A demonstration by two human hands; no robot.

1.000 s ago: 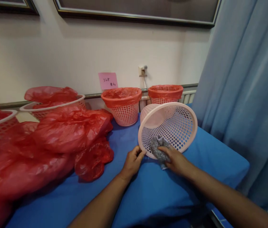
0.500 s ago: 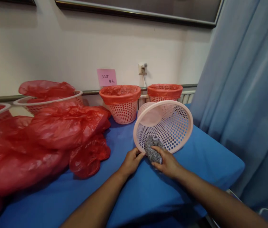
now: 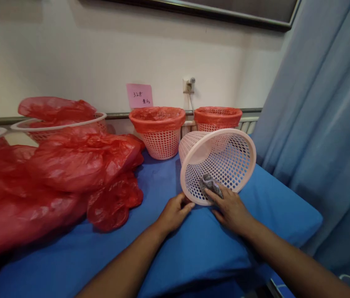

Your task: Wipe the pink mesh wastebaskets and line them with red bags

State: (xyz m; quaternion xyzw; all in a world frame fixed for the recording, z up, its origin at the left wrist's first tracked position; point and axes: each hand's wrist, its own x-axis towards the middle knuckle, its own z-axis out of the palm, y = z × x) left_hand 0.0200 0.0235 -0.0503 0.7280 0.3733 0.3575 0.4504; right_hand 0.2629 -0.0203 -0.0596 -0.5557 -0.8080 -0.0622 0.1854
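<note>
A pale pink perforated plastic basket (image 3: 187,178) lies on its side on the blue-covered table (image 3: 193,248), its mouth turned toward me. My left hand (image 3: 175,212) grips the lower left of its rim, thumb outside and the fingertips partly hidden. With my right hand (image 3: 232,209) I press a grey speckled cloth (image 3: 208,182) against the lower inner wall, just inside the rim. The fingers cover part of the cloth.
Red plastic bags (image 3: 69,165) are heaped on the left. Behind them stands a wide basket (image 3: 99,118) with red plastic in it. Two baskets with red liners, one at centre (image 3: 162,142) and one farther right (image 3: 218,118), stand by the wall. A blue curtain (image 3: 314,145) hangs at right.
My right hand has pushed the cloth from the rim deeper into the basket. The basket has rolled or tilted slightly. My left hand stays on the rim.
</note>
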